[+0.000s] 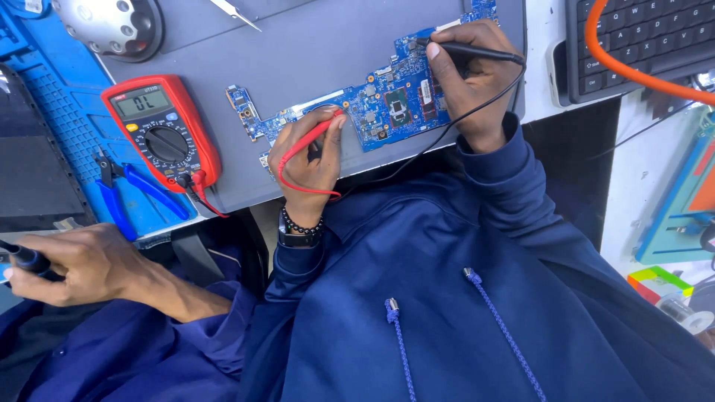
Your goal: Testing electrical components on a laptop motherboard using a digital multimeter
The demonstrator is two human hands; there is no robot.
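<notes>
Grey table [298,52] carries a blue circuit board [372,104], lying flat betw. both hands. Red meter [160,130] sits well left of the board, w/ blue pliers [138,193] just beside it. Right hand [465,78] rests on the board's right end, closed round a black probe [477,50], tip on the board. Left hand [309,160] at the board's lower-left edge pinches a red probe [313,138], tip touching the board. Another person's hand [82,264] grips a dark tool [26,260] at far left.
</notes>
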